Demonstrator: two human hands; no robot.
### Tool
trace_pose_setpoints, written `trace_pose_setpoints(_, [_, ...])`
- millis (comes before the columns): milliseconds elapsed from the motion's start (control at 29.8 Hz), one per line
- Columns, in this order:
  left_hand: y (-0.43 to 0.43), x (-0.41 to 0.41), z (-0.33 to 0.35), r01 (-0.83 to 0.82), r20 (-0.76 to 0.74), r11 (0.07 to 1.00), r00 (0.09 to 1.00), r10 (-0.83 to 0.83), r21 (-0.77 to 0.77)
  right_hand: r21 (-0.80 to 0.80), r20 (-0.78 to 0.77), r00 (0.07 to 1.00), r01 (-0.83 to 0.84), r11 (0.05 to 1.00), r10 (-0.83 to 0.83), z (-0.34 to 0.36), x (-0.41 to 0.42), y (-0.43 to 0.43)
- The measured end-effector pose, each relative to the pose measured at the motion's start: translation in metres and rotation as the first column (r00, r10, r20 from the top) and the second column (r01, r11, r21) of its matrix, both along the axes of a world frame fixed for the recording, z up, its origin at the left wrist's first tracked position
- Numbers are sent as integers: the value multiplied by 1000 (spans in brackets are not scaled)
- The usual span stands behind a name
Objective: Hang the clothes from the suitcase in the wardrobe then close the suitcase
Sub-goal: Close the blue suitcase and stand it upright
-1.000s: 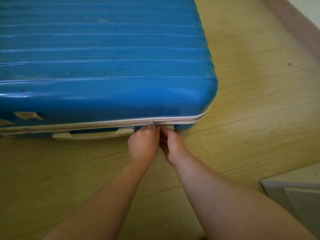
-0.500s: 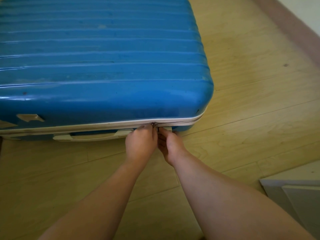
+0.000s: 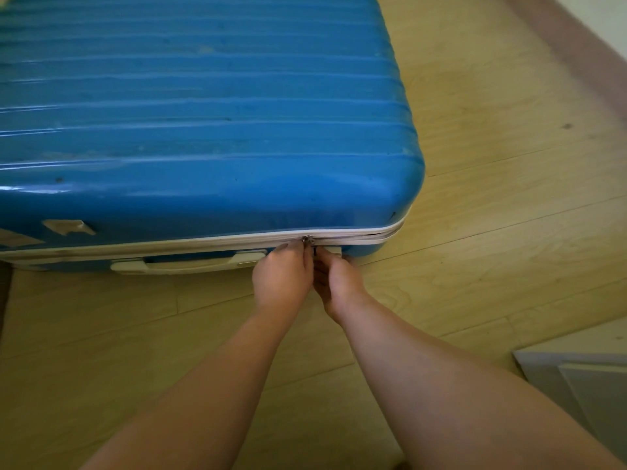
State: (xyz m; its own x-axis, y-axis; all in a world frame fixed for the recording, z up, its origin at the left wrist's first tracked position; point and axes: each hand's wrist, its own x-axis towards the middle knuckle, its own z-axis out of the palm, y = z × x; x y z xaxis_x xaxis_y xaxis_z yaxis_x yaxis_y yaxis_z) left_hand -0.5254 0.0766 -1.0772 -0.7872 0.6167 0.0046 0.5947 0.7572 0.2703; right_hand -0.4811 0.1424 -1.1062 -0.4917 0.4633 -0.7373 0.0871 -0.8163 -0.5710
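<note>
The left hand [image 3: 283, 283] is curling its fingers tight and pinching the little zipper pull [image 3: 307, 239]. The right hand [image 3: 339, 287] is curling in right beside it, but I cannot tell what it is holding. The blue suitcase [image 3: 203, 130] is lying flat on the wooden floor [image 3: 492, 232] with its lid down.

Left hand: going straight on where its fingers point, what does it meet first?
The left hand points at the near side of the blue suitcase. Its fingertips sit at the zipper slider on the white zipper band, so that comes first; contact depth unclear.
</note>
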Motion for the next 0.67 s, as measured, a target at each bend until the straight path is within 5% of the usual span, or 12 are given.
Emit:
trace_pose_setpoints(202, [-2,-5,7,50,-1,985,999,-51,-165,10,3,1000,-26,1000,26,1,3,2])
trace_pose_setpoints(437, [3,3,5,-80,109,995,990,85,-53,11,33,999,-27,1000,26,2,2,-1])
trace_pose_setpoints(672, [-4,-14,15,124,189,984,977,-97,-132,18,26,997,-67,998,67,-1,3,3])
